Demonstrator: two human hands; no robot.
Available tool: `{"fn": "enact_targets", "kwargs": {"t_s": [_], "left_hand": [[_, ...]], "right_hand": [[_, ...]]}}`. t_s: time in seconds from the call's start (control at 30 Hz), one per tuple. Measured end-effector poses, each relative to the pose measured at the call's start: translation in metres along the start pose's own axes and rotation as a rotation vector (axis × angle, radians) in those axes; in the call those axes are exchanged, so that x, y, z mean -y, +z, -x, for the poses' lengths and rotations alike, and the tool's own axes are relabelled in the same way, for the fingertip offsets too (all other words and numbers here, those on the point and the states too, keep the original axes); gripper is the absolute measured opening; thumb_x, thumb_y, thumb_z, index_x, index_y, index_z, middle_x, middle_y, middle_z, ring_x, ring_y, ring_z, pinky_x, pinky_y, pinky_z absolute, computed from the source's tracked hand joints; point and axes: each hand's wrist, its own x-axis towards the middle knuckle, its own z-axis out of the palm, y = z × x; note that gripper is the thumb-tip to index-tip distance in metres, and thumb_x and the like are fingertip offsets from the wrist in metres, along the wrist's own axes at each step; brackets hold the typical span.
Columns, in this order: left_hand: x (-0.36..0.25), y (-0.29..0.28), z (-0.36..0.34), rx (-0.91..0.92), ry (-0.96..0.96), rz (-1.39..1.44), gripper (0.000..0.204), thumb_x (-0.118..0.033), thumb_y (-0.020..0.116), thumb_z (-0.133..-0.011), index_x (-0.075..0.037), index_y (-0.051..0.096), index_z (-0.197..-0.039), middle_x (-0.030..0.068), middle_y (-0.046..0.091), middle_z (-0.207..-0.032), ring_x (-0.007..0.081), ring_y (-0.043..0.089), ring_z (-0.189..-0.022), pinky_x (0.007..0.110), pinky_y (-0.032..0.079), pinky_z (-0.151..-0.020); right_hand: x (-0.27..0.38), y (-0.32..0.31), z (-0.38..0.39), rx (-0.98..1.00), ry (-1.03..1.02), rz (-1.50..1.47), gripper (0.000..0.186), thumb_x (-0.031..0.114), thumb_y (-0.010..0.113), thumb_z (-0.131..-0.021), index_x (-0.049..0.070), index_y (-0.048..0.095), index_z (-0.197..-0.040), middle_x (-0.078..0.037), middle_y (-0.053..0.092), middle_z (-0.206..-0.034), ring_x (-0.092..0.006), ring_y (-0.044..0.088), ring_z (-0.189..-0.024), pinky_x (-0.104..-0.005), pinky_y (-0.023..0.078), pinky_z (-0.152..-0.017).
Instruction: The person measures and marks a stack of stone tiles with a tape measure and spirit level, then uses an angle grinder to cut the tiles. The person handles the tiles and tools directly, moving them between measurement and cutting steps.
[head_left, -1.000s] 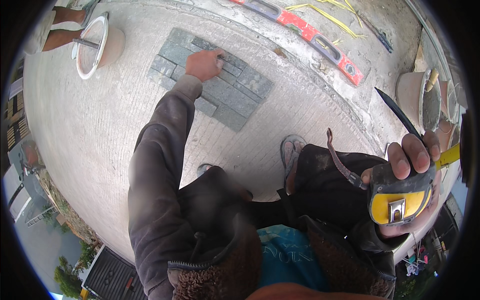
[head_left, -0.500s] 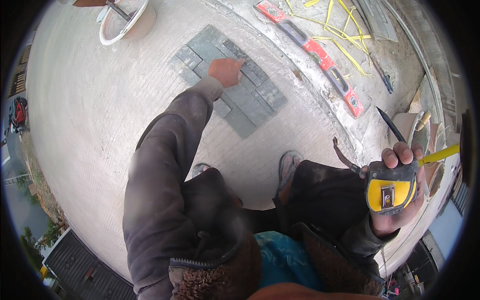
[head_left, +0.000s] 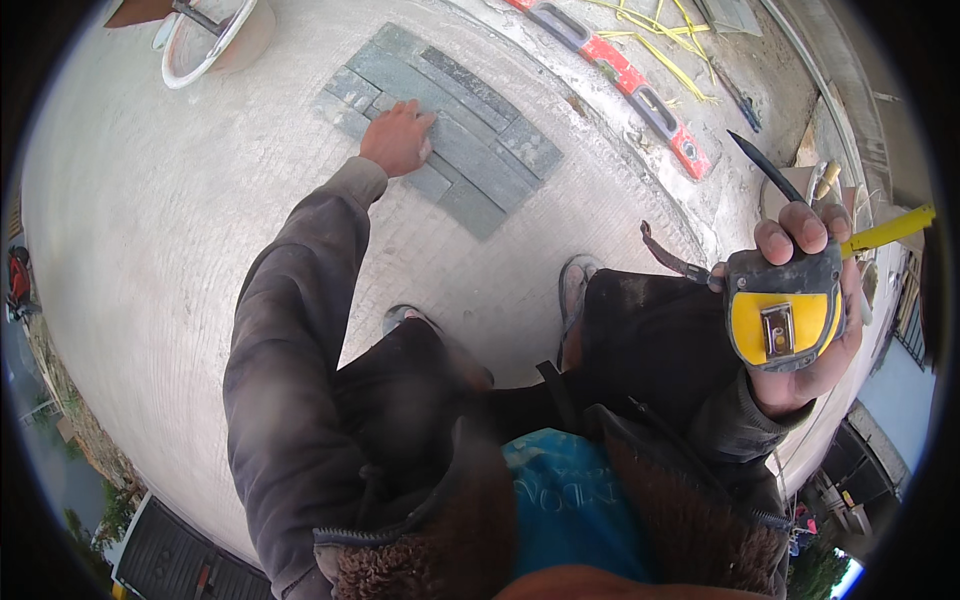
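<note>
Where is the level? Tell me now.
In the head view, the level lies at the top, right of centre, between the tiles and the yellow strips.

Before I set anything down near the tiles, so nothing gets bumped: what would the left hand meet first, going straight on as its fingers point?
Most likely the darker strip at the far side of the grey stone tiles; the left hand is over them, but its height is unclear.

Stone tiles (head_left: pixel 472 152) matt, rough; tape measure (head_left: pixel 747 322) plastic, clip (head_left: pixel 778 332) glossy metal.
</note>
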Motion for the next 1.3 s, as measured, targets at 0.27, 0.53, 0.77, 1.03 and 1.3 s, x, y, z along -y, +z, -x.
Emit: {"fn": "enact_targets", "kwargs": {"t_s": [0.27, 0.53, 0.77, 1.03, 1.3], "left_hand": [[-0.035, -0.001, 0.0, -0.136, 0.201, 0.052, 0.055, -0.026, 0.064, -0.089, -0.017, 0.052, -0.142, 0.0181, 0.06, -0.122, 0.0345, 0.06, -0.113, 0.047, 0.049, -0.093], [-0.115, 0.008, -0.013, 0.314, 0.227, 0.221, 0.062, -0.022, 0.063, -0.086, -0.022, 0.048, -0.146, 0.0157, 0.069, -0.1, 0.0342, 0.068, -0.092, 0.047, 0.053, -0.078], [-0.124, 0.004, -0.028, 0.404, 0.223, 0.162, 0.067, -0.022, 0.064, -0.084, -0.023, 0.045, -0.148, 0.0145, 0.069, -0.098, 0.0334, 0.068, -0.091, 0.047, 0.053, -0.078], [-0.1, 0.004, -0.035, 0.323, 0.146, 0.122, 0.059, -0.023, 0.062, -0.086, -0.024, 0.048, -0.143, 0.0132, 0.071, -0.098, 0.032, 0.069, -0.092, 0.047, 0.053, -0.077], [-0.086, -0.007, -0.043, 0.29, 0.065, 0.106, 0.053, -0.022, 0.061, -0.087, -0.021, 0.053, -0.14, 0.0144, 0.072, -0.096, 0.0334, 0.07, -0.089, 0.047, 0.055, -0.076]], "right_hand": [[0.004, -0.006, 0.005, 0.023, -0.006, -0.023, 0.026, 0.026, 0.035, -0.107, 0.013, 0.047, -0.127, -0.01, 0.052, -0.123, -0.0306, 0.054, -0.117, -0.0535, 0.049, -0.092], [0.01, -0.013, 0.012, -0.025, -0.008, -0.017, 0.024, 0.027, 0.04, -0.106, 0.014, 0.048, -0.125, -0.007, 0.052, -0.122, -0.0274, 0.054, -0.116, -0.0562, 0.049, -0.093], [0.018, -0.017, 0.016, -0.121, 0.01, 0.055, 0.02, 0.025, 0.049, -0.104, 0.015, 0.044, -0.121, -0.003, 0.052, -0.115, -0.0215, 0.055, -0.113, -0.064, 0.051, -0.093], [0.019, -0.023, 0.016, -0.107, 0.011, 0.027, 0.021, 0.025, 0.052, -0.103, 0.016, 0.044, -0.12, -0.003, 0.052, -0.115, -0.0214, 0.054, -0.113, -0.0632, 0.051, -0.095], [0.02, -0.02, 0.014, -0.134, 0.004, 0.042, 0.02, 0.026, 0.05, -0.103, 0.016, 0.043, -0.12, -0.003, 0.052, -0.114, -0.0211, 0.055, -0.112, -0.0632, 0.051, -0.094]]}}
